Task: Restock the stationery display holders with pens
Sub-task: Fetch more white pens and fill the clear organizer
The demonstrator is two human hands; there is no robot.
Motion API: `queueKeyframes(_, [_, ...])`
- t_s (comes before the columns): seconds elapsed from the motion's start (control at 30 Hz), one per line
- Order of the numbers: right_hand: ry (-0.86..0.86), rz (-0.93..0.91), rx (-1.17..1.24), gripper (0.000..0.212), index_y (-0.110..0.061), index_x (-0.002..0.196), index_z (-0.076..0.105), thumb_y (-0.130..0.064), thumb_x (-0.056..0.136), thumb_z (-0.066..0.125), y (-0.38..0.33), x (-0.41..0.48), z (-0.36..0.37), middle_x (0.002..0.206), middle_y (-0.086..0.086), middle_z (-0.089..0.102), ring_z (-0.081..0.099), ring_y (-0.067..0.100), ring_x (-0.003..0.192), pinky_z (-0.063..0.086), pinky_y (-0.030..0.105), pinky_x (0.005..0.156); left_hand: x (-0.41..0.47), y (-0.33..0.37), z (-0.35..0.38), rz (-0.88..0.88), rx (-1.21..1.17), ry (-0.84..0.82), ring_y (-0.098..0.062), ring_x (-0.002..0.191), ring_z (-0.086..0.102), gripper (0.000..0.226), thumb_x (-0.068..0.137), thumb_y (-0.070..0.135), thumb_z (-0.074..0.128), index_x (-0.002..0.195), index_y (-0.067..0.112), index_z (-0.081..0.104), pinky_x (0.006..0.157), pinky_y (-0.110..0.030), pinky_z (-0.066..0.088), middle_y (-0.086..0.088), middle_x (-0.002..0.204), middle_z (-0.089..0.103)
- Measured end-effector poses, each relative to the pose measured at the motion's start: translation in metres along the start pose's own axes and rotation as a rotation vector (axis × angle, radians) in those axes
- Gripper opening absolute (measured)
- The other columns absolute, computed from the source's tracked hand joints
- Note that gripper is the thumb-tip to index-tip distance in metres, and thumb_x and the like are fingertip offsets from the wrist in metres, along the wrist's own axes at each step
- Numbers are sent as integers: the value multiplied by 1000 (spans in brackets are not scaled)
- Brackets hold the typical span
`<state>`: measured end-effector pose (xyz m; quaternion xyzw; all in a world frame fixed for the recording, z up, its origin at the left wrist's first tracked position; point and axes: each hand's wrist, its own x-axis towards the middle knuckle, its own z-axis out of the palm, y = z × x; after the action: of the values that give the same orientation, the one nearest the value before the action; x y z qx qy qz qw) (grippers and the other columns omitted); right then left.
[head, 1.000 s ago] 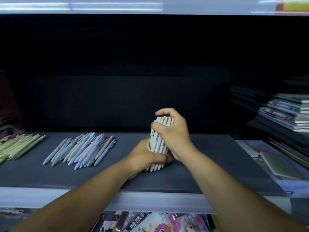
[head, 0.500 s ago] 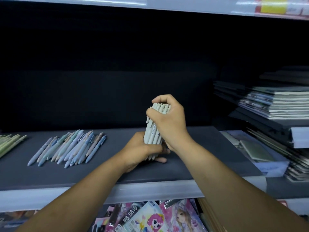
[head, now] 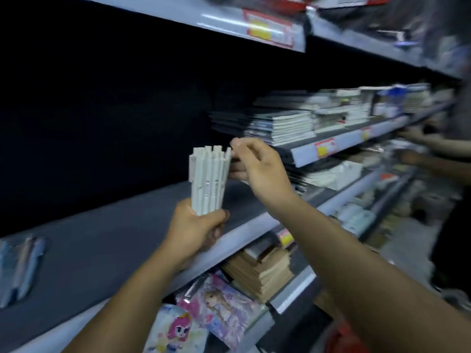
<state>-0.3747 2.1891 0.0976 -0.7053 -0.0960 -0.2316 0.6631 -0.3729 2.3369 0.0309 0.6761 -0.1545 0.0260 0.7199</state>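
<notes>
Now pen bundle (head: pixel 207 184) lifted off shelf (head: pixel 102 240): left hand (head: pixel 196 230) grips its base, right hand (head: pixel 260 169) pinches its top edge; probably heading for holders.

Stacked notebooks (head: pixel 288 126) fill the right shelf (head: pixel 339 147), with cartoon packets (head: pixel 216 309) and brown paper pads (head: pixel 262 272) lower down.

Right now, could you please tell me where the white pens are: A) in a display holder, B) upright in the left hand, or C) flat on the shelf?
B: the left hand grips the lower end of the white pens, which stand upright above the shelf.
</notes>
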Motion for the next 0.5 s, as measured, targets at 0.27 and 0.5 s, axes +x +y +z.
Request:
queueKeyframes(0.27, [88, 119, -1026, 26, -16, 121, 60, -22, 95, 63, 26, -138, -128, 118, 2, 63, 62, 23, 98, 51, 40, 83, -61, -8, 64, -17, -239, -280, -13, 40, 39, 25, 81, 1, 76, 73, 7, 54, 38, -17, 26, -7, 51, 48])
queueKeyframes(0.5, [199, 359, -1456, 38, -19, 134, 49, -33, 99, 57, 5, -272, -234, 129, 7, 56, 58, 33, 111, 52, 48, 84, -135, -39, 175, -121, -222, -536, -21, 45, 46, 19, 87, -5, 74, 85, 3, 58, 38, -23, 32, -15, 59, 53])
